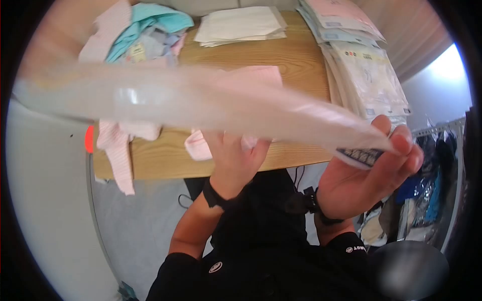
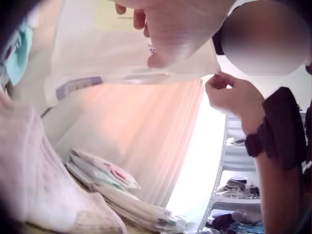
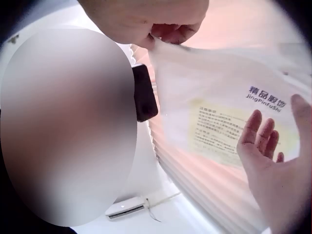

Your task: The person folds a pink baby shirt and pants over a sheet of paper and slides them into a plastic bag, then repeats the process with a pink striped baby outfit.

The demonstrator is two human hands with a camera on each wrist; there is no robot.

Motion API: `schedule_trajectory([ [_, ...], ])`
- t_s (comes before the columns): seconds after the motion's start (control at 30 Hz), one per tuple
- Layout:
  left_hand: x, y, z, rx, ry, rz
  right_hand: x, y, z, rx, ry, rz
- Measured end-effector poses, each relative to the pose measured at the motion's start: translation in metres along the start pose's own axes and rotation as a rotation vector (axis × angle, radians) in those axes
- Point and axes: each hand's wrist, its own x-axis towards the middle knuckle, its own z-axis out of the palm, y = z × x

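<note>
Translucent white plastic garment bag (image 1: pixel 201 100) extends, raised, above the light wooden bench (image 1: pixel 301 65). Stacked bagged garments (image 1: pixel 369 75) lie along the right edge; white flat sheets (image 1: pixel 241 25) lie at the far edge. Right hand (image 1: pixel 364 178) pinches one bag corner; left hand (image 1: pixel 233 163) is open beside the bag.

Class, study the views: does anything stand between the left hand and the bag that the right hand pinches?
Nothing visible does: the left hand, its fingers open, is directly in front of the printed bag, whose edge the right hand pinches. Whether those fingers touch it, I cannot tell.
</note>
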Motion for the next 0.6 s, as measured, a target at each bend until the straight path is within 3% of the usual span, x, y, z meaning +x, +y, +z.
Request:
schedule_trajectory([
  [0.07, 0.015, 0.003, -0.011, 0.078, 0.220, 0.142, 0.006, -0.014, 0.016, 0.124, 0.214, 0.156],
  [0.1, 0.022, 0.004, -0.018, 0.114, 0.316, 0.211, 0.010, -0.016, 0.018, 0.187, 0.231, 0.253],
  [0.17, 0.030, 0.017, -0.045, 0.201, 0.310, 0.313, 0.018, -0.019, 0.022, 0.320, 0.281, 0.444],
  [0.23, 0.019, 0.028, -0.079, 0.358, 0.135, 0.390, 0.018, 0.004, 0.000, 0.447, 0.117, 0.606],
  [0.3, 0.007, 0.036, -0.098, 0.410, -0.017, 0.375, 0.008, 0.037, -0.009, 0.504, 0.107, 0.789],
  [0.43, -0.027, 0.014, -0.113, 0.346, -0.178, 0.097, -0.020, 0.101, -0.006, 0.377, -0.048, 1.159],
  [0.53, -0.046, -0.018, -0.116, 0.355, -0.171, -0.063, -0.006, 0.135, -0.006, -0.352, -0.532, 0.980],
  [0.6, -0.053, -0.032, -0.119, 0.342, -0.166, -0.108, 0.006, 0.177, -0.024, -0.751, -0.894, 0.560],
])
